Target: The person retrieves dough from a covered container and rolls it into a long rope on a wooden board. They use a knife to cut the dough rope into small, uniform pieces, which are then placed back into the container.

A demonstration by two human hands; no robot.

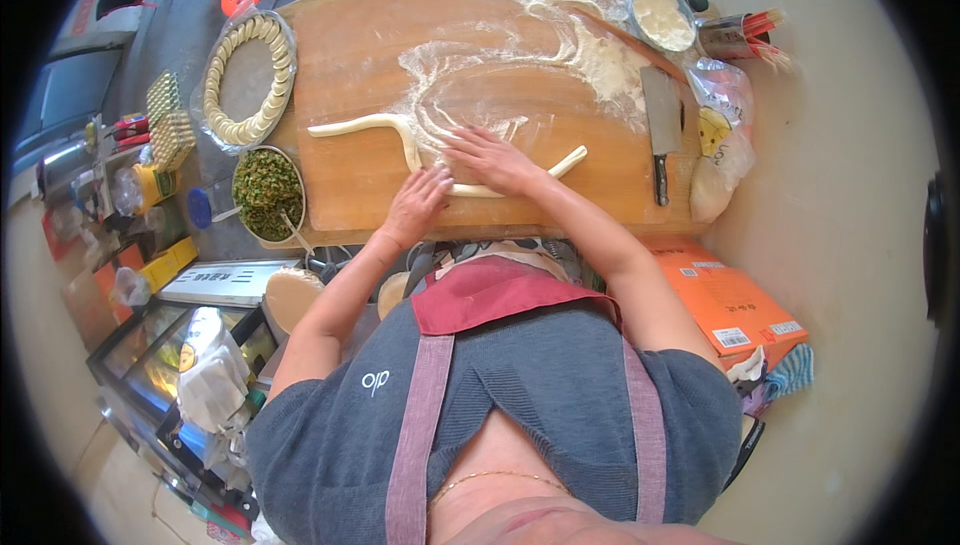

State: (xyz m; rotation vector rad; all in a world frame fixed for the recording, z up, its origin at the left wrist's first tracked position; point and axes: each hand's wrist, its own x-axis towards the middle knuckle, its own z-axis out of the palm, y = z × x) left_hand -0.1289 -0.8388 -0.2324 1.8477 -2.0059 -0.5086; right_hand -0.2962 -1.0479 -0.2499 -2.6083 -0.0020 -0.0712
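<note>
A long rope of pale dough (360, 123) lies bent across the floured wooden board (352, 192), its right end near a cleaver. My left hand (421, 203) rests palm down on the dough where it bends, fingers stretched forward. Just to the right, my right hand (495, 162) lies flat over another stretch of the rope, which shows beneath the palm and runs out past the wrist. Neither hand is closed around the dough. Loose flour (607, 68) is smeared over the board's middle and far right.
A round tray (289, 106) bears a ring of dumplings at left, above a bowl of chopped green filling (268, 192) with a spoon. The cleaver (661, 117), a flour bowl (661, 17), a chopstick holder (727, 34) and a plastic bag (724, 147) line the right edge.
</note>
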